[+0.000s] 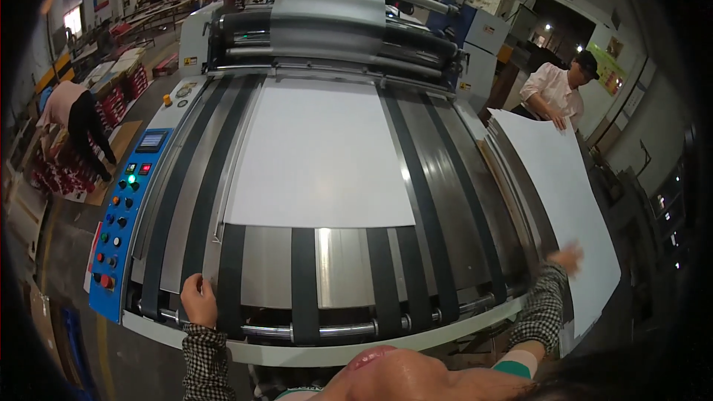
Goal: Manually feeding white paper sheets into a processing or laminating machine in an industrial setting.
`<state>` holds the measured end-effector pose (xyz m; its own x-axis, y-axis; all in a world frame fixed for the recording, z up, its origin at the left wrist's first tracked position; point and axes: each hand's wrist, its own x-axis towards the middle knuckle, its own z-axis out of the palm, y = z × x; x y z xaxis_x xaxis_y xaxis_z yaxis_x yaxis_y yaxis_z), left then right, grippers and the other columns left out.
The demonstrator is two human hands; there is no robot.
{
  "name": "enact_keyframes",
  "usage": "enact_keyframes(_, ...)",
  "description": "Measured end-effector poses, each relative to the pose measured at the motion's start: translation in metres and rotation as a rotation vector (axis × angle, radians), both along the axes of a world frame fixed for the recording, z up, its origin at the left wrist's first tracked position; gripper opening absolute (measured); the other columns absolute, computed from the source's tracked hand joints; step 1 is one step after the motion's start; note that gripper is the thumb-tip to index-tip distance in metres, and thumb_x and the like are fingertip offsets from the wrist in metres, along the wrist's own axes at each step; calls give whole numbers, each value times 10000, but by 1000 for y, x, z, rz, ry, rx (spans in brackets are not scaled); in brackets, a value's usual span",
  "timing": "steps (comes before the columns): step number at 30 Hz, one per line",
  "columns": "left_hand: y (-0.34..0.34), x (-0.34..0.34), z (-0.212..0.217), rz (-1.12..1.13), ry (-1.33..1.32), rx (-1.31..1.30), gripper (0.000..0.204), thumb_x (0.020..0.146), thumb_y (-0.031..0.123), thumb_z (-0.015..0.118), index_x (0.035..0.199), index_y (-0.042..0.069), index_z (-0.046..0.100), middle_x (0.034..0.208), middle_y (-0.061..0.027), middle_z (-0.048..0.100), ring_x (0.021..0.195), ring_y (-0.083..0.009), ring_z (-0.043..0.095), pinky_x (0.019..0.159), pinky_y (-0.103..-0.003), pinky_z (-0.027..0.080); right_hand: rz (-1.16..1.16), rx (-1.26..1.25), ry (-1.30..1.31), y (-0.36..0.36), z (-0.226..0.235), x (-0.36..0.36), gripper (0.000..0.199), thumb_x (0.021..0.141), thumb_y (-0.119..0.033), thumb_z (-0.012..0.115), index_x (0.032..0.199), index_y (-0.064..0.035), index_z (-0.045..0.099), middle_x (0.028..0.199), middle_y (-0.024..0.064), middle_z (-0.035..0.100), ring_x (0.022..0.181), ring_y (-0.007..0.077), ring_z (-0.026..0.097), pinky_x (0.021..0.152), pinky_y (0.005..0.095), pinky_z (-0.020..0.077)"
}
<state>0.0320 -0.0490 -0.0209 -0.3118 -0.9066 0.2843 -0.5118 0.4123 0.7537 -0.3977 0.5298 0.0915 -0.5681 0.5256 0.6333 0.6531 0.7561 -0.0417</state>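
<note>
A large white sheet [319,156] lies on the dark belts [304,282] of a wide machine, its far end at the rollers. My left hand [199,301] is at the near left of the belt bed, above a dark belt, its fingers curled in with nothing visible in them. Off the bed's right side, my right hand [567,260] is over or against a big white sheet [557,171] on the stack there. Motion blurs its fingers, so I cannot tell whether it grips that sheet's edge.
A blue control panel [130,208] with buttons runs along the left side. Behind the bed, pale film [327,15] passes over rollers [245,30]. A co-worker in a pale shirt [553,85] touches the right sheet's far end. Another person [70,115] bends over red-edged stacks at left.
</note>
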Motion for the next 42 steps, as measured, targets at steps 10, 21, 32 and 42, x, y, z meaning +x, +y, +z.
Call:
enact_keyframes(10,165,-96,24,-993,-62,502,362,766,223,569,1020,-32,525,929,-179,588,826,-242,582,737,-303,452,1186,565,-1056,-169,-115,90,201,738,-197,496,682,-62,634,718,117,607,753,279,566,699,387,413)
enact_keyframes(21,83,28,-36,-601,74,807,315,719,124,500,990,-34,536,764,-105,596,722,-174,563,632,-300,440,1477,-441,-384,-284,-169,185,379,812,-308,440,1060,-35,527,1107,200,493,1051,345,428,907,464,289)
enact_keyframes(32,71,113,-21,-377,273,1136,325,751,76,535,1038,-74,502,937,-94,569,816,-147,535,721,-251,426,1264,-249,-773,-287,-146,225,537,825,-379,402,1284,-122,296,1356,157,181,1255,345,97,993,520,56)
enact_keyframes(42,5,48,-24,-369,231,955,187,732,70,560,871,-55,550,719,-53,569,637,-122,524,590,-231,416,1227,-215,-882,-355,-140,148,592,820,-427,383,1311,-134,232,1382,148,84,1270,331,30,999,504,25)
